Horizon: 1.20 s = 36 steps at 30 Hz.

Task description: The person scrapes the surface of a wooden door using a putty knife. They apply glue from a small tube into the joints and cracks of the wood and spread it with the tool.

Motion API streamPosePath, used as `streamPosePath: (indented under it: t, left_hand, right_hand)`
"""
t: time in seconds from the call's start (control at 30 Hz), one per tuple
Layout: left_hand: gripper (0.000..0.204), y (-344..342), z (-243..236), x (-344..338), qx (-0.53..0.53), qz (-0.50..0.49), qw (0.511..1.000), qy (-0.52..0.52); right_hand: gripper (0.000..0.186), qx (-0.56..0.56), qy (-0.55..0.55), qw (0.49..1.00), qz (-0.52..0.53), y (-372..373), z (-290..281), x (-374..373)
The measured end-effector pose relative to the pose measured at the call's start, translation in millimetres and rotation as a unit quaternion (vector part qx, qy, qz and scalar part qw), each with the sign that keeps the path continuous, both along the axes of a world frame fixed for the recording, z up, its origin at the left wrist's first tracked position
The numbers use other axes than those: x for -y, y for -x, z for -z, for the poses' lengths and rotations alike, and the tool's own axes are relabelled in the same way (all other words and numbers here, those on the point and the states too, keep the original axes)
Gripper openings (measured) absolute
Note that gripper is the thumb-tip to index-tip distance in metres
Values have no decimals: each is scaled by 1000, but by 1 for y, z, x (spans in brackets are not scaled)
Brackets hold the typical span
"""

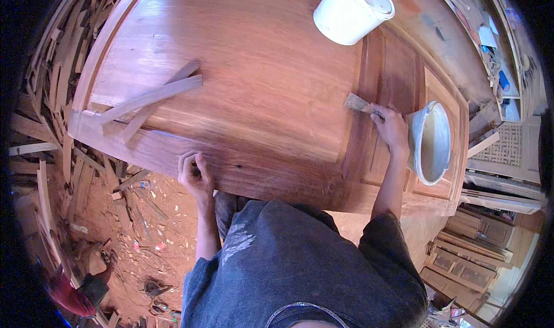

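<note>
My right hand (391, 129) grips a scraper (360, 104), its flat blade pointing left over the reddish-brown panelled wooden door (242, 57). Just right of that hand stands a pale grey bucket (434, 155) with a light interior. My left hand (195, 173) is at the door’s near edge, fingers curled, with nothing visible in them. Two crossed wooden strips (173, 85) lie on the left part of the door. A white bucket (346, 13) stands on its far side.
Loose timber offcuts (60, 74) are piled along the left. Wood scraps litter the reddish floor (147, 224). Shelving with items (499, 57) is at the upper right, and stacked panelled doors (467, 253) are at the lower right.
</note>
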<state>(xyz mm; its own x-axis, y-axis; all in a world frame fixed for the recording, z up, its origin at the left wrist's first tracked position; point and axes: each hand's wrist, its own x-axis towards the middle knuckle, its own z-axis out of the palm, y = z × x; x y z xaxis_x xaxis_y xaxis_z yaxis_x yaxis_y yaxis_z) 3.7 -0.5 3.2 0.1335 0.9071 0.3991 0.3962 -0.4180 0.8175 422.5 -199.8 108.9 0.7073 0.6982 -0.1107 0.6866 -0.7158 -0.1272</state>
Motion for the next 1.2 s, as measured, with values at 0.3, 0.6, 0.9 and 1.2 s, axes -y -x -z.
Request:
streamPosePath:
  t: [0.3,0.6,0.9,1.2]
  left_hand:
    - [13,0,3,-1,-9,5,1000,-17]
    - [14,0,-2,1,-7,7,1000,14]
    - [15,2,3,-1,-6,13,1000,-23]
    - [14,1,4,-1,8,-4,1000,-26]
  right_hand:
    - [31,38,47,995,-74,2,10,-19]
    - [29,-12,88,995,-36,-18,-6,-8]
    - [30,-35,74,991,-106,2,-3,-48]
    - [28,-101,30,992,-70,-46,-3,-22]
